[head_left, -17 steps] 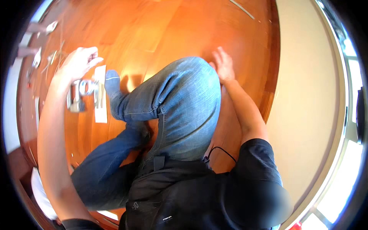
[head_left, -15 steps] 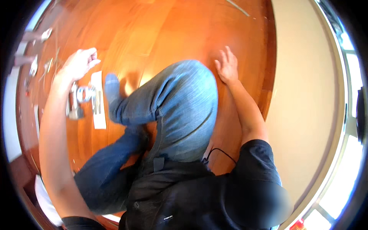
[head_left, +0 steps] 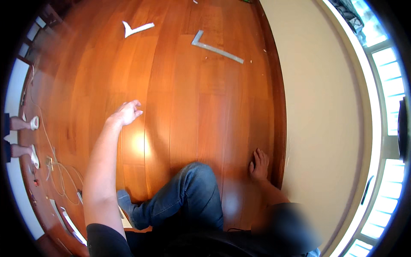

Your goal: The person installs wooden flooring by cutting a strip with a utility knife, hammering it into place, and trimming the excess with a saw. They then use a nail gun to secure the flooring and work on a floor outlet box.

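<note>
My left hand (head_left: 128,112) is stretched forward above the wooden floor (head_left: 184,111), fingers loosely bent and apart, with nothing in it. Down by the wall on the right, my right hand (head_left: 259,165) rests on the boards with its fingers spread. Farther ahead lies a grey metal L-shaped square (head_left: 218,50), out of reach of both hands. A white V-shaped strip (head_left: 139,29) lies to the left of it. My bent knee in jeans (head_left: 195,184) is between my arms.
A dark brown baseboard (head_left: 279,115) runs along the beige wall (head_left: 321,120) on the right. At the left stand another person's legs in white shoes (head_left: 34,123). A pale cable (head_left: 55,173) lies looped on the floor near them, with long strips (head_left: 72,225) below it.
My view has swung forward, bringing the metal square and white strip into sight. The power tool near my left arm has left view. My right hand now rests on the floor.
</note>
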Demonstrator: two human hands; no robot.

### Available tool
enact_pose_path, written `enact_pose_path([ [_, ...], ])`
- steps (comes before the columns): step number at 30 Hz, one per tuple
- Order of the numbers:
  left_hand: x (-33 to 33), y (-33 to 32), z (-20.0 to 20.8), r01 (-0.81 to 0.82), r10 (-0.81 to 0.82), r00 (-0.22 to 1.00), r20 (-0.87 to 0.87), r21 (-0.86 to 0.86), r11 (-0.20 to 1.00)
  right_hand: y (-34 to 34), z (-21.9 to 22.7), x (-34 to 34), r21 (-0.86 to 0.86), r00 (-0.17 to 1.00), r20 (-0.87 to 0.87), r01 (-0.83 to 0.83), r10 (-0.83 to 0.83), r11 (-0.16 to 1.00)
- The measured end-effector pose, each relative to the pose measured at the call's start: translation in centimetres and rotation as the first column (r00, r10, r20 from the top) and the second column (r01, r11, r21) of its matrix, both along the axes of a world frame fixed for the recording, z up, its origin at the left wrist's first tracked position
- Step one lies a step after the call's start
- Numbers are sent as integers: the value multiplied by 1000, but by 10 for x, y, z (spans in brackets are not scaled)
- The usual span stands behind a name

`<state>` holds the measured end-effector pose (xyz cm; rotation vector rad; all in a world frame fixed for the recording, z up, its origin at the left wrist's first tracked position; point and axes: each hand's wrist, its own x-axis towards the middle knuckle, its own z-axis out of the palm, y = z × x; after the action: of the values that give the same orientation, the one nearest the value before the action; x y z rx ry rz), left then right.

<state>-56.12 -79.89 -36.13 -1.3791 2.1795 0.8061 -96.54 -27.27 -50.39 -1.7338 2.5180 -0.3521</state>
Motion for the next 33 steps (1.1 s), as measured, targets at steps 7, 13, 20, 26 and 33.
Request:
enact_pose_path([
  [7, -78, -45, 33, -25, 19, 995, -102, -56, 998, 40, 15, 23, 64, 998, 52, 41, -44, 997],
  [13, -119, -98, -6, 156, -160, 987, 9, -280, 947, 33, 20, 11, 62, 992, 125, 25, -33, 998],
  [20, -233, -255, -125, -25, 4, 999, -55, -381, 924, 42, -8, 15, 184, 986, 155, 27, -56, 983],
  [26, -419, -383, -159, -307, 137, 913, -384, -427, 850, 38, -2, 17, 276, 994, 98, 24, -53, 961],
  [33, -455, -365, -206, -282, 162, 959, -233, -722, 632, -114, 100, -2, 810, 915, 208, 38, -347, 585],
])
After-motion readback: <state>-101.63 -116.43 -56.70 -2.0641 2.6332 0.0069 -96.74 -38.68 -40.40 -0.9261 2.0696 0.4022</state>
